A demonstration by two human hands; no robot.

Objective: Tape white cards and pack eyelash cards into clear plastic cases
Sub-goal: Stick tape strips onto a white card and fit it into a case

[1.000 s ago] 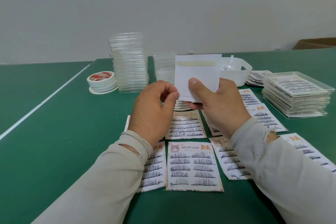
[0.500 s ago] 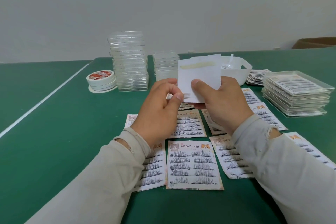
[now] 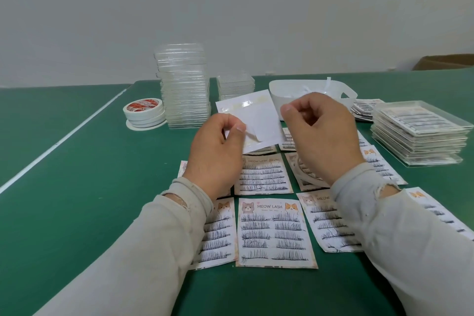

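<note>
White card (image 3: 259, 120): held up above the table, in front of the stacks of cases, tilted with its top edge leaning left; a strip of tape runs along that top edge and another patch shows near the bottom.
Left hand (image 3: 218, 151): thumb and forefinger pinch the card's lower left corner, where a small flap of tape backing appears to be lifting; this hand alone carries the card.
Right hand (image 3: 318, 131): raised just beside the card's right edge, thumb and forefinger drawn together; it may be pinching a thin peeled liner, but nothing can be made out between the fingertips, so I cannot tell.
Step in hand: judged to be stripping the backing from the lower tape so the card turns sticky.
How to do it well: keep the pinch at the corner only, off the exposed adhesive; pull the liner low and along the strip, not away from the card, so the card does not bend or tear.
Where the liner goes: white tub (image 3: 313, 92) just behind the right hand already holds curled strips.
What comes after: eyelash cards (image 3: 274, 231) lie face up in rows below both hands, and one likely goes onto the taped card squarely.
Supplies: tape rolls (image 3: 144, 113) at far left, beside the clear cases (image 3: 183, 87); filled cases (image 3: 418, 133) stacked at right.
</note>
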